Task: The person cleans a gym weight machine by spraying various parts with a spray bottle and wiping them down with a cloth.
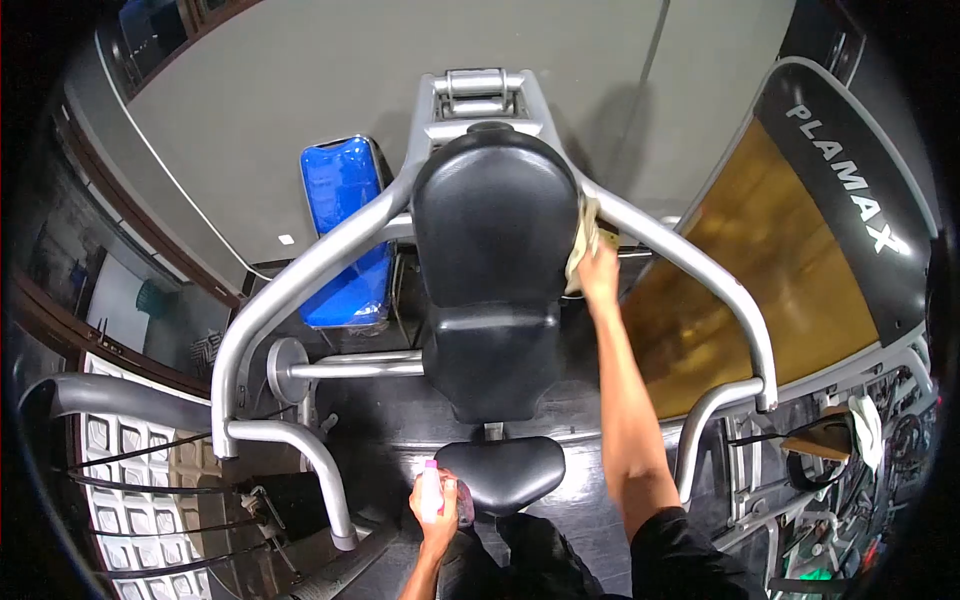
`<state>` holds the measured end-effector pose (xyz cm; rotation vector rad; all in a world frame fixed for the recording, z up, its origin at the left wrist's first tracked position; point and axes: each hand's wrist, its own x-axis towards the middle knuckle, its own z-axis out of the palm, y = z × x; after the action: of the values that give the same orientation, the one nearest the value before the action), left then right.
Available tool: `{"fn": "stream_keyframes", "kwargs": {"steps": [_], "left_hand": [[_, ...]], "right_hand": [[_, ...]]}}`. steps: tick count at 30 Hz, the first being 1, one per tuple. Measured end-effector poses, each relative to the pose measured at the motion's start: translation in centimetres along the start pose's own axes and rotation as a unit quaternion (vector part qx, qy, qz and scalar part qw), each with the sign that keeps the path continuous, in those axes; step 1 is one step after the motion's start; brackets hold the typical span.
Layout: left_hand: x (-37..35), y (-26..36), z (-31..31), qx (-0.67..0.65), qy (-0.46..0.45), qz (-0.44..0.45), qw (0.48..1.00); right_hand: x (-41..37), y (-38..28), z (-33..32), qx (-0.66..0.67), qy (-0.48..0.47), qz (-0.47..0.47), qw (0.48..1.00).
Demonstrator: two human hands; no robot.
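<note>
A weight machine with a black padded backrest (495, 220) stands before me, its seat pad (505, 475) low in front. My right hand (598, 272) reaches forward and grips a pale yellow cloth (582, 240), which lies against the right edge of the backrest. Down by the left side of the seat, my left hand (436, 508) is wrapped round a spray bottle with a pink and white top (431, 490). The bottle's body is mostly hidden by my fingers.
Curved silver bars (290, 275) arch along both sides of the machine. A blue chair (345, 230) stands behind the left bar, near the grey wall (330, 75). At right is a large panel lettered PLAMAX (845, 180), with metal equipment (790, 500) below it.
</note>
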<state>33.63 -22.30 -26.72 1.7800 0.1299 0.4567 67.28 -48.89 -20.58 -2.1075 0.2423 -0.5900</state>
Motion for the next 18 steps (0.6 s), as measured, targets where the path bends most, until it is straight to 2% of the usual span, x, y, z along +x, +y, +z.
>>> {"fn": "stream_keyframes", "kwargs": {"steps": [1, 2, 3, 5, 6, 7, 8, 10, 12, 14, 16, 18], "left_hand": [[-0.2, 0.2, 0.2, -0.002, -0.002, 0.000, 1.000], [-0.1, 1.1, 0.4, -0.014, -0.008, -0.019, 1.000], [0.0, 1.7, 0.8, -0.025, -0.012, -0.039, 0.999], [-0.2, 2.1, 1.2, -0.037, -0.018, -0.043, 0.998], [0.0, 2.3, 1.3, -0.051, -0.024, -0.047, 0.997], [0.4, 2.9, 1.2, -0.010, -0.029, 0.004, 1.000], [0.1, 2.6, 1.2, -0.010, -0.032, 0.003, 0.999], [-0.1, 1.7, 1.2, -0.027, -0.030, -0.008, 0.999], [-0.3, 1.8, 1.1, -0.041, -0.034, -0.024, 0.998], [-0.3, 1.7, 0.9, -0.054, -0.035, -0.040, 0.997], [-0.5, 1.3, 0.7, -0.040, -0.034, -0.035, 0.998], [-0.4, 1.9, 0.7, -0.033, -0.033, -0.041, 0.998]], "right_hand": [[-1.8, 4.0, 1.7, 0.042, 0.003, 0.029, 0.999], [-3.4, 9.1, 3.6, 0.025, -0.005, 0.055, 0.998], [-5.8, 7.6, 2.9, 0.026, -0.072, 0.152, 0.985], [-7.8, 8.9, 4.3, 0.169, -0.024, 0.213, 0.962], [-7.6, 7.1, 3.5, 0.218, 0.005, 0.239, 0.946], [-6.9, 6.4, 3.5, 0.360, 0.007, 0.291, 0.887], [-6.0, 4.8, 3.0, 0.391, 0.032, 0.301, 0.869], [-3.2, 3.1, 3.2, 0.353, 0.072, 0.222, 0.906], [-1.2, -0.7, 1.9, 0.231, 0.060, 0.090, 0.967], [0.8, -4.0, 1.6, 0.248, 0.127, -0.014, 0.960], [2.7, -7.3, 0.7, 0.235, 0.127, -0.083, 0.960], [3.7, -10.0, 0.2, 0.166, 0.129, -0.161, 0.964]]}}
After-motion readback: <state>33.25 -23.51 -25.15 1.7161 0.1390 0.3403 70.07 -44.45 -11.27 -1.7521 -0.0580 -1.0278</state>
